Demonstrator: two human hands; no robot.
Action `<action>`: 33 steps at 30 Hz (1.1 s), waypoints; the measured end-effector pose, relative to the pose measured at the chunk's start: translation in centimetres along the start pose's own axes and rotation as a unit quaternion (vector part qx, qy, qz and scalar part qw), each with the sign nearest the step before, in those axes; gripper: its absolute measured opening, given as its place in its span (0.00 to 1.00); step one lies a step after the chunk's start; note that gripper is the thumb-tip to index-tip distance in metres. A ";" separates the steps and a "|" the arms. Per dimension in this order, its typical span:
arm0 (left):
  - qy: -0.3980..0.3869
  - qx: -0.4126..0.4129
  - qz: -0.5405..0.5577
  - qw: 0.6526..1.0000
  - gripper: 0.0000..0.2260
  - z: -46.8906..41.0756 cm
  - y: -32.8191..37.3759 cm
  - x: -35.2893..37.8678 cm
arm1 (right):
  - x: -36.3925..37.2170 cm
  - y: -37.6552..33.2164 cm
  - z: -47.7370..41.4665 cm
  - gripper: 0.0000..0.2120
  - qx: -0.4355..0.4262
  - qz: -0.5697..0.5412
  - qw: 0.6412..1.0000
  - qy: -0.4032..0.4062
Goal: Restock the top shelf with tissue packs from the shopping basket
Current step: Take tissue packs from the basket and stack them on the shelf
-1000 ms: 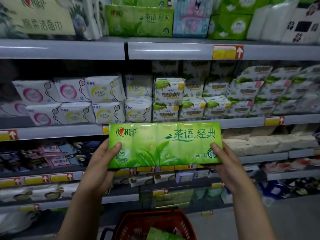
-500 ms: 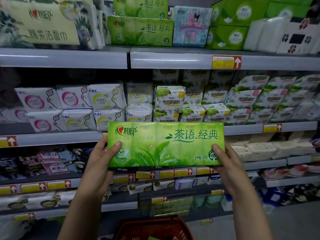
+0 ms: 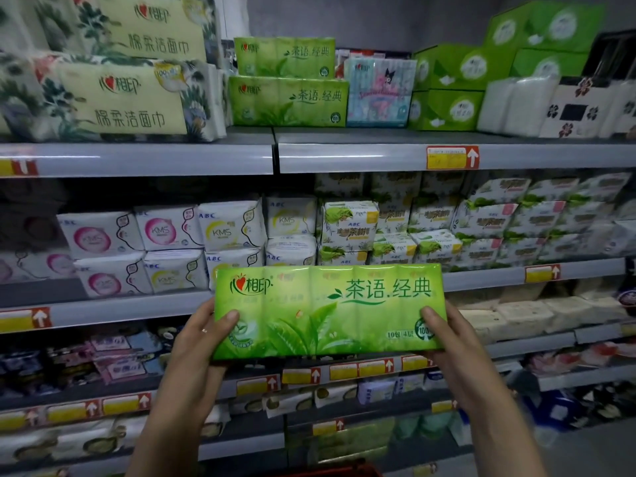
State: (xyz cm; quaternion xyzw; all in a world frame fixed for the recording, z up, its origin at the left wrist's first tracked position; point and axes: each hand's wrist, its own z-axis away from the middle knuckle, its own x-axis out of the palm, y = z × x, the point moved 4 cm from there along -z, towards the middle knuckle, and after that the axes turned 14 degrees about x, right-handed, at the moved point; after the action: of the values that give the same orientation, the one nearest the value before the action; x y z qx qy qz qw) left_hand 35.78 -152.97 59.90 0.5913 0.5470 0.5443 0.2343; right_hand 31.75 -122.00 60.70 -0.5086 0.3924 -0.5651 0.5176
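A long green tissue pack (image 3: 327,311) is held level in front of the middle shelves. My left hand (image 3: 199,342) grips its left end with the thumb over the front. My right hand (image 3: 451,342) grips its right end the same way. On the top shelf (image 3: 344,156), two matching green tissue packs (image 3: 287,80) lie stacked one on the other. The red shopping basket (image 3: 337,471) shows only as a sliver of rim at the bottom edge.
Left of the stack on the top shelf lie large floral cream packs (image 3: 113,98). To its right stands a pale blue cartoon pack (image 3: 378,92), then green boxes (image 3: 447,87) and white packs (image 3: 516,105). Lower shelves hold several small white pads packs (image 3: 165,235).
The view has tilted upward, showing more of the top shelf and less of the basket. Both hands have kept their grip and raised the green pack.
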 end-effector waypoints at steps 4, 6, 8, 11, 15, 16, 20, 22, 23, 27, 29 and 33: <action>0.009 0.012 0.008 1.000 0.49 -1.5 1.4 -0.4 | 1.1 -1.1 -0.3 0.53 0.002 -0.023 1.000 0.008; -0.003 0.018 0.001 1.000 0.45 -2.2 2.0 -0.1 | 1.4 -1.7 -0.7 0.52 -0.004 -0.046 0.999 0.008; -0.004 0.025 -0.010 1.000 0.43 -2.8 2.5 0.2 | 1.7 -2.4 -1.0 0.53 -0.008 -0.061 0.998 0.004; -0.007 0.050 -0.009 0.999 0.41 -3.7 3.3 1.1 | 1.8 -3.4 -1.6 0.52 -0.015 -0.057 0.998 -0.005; -0.017 0.084 0.005 0.996 0.35 -4.8 3.8 2.9 | 1.3 -5.3 -2.6 0.44 -0.038 -0.046 0.998 -0.016; -0.021 0.089 0.009 0.996 0.29 -5.1 3.8 3.4 | 1.0 -5.7 -3.0 0.43 -0.041 -0.052 0.998 -0.019; -0.010 0.106 0.021 0.994 0.16 -6.1 3.6 5.9 | -0.8 -7.2 -4.5 0.40 -0.051 -0.064 0.996 -0.019; -0.005 0.126 0.021 0.992 0.19 -6.8 3.6 7.2 | -1.8 -8.1 -5.2 0.43 -0.067 -0.061 0.996 -0.018; 0.002 0.140 0.020 0.990 0.24 -7.2 3.6 7.9 | -2.4 -8.6 -5.6 0.45 -0.074 -0.061 0.995 -0.017; 0.038 0.169 0.018 0.985 0.49 -8.6 3.5 10.2 | -4.3 -10.7 -7.3 0.46 -0.098 -0.051 0.993 -0.027; 0.051 0.181 0.023 0.982 0.51 -9.2 3.4 11.3 | -4.9 -11.6 -8.1 0.44 -0.111 -0.040 0.992 -0.034; 0.071 0.200 0.021 0.977 0.49 -10.1 3.9 12.2 | -5.0 -12.9 -9.3 0.42 -0.126 -0.034 0.991 -0.038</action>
State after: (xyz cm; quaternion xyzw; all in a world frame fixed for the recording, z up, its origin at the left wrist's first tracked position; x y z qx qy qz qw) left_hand 25.87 -146.32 71.05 0.5971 0.6477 0.4694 0.0600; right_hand 19.97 -115.80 70.74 -0.6042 0.4229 -0.5084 0.4446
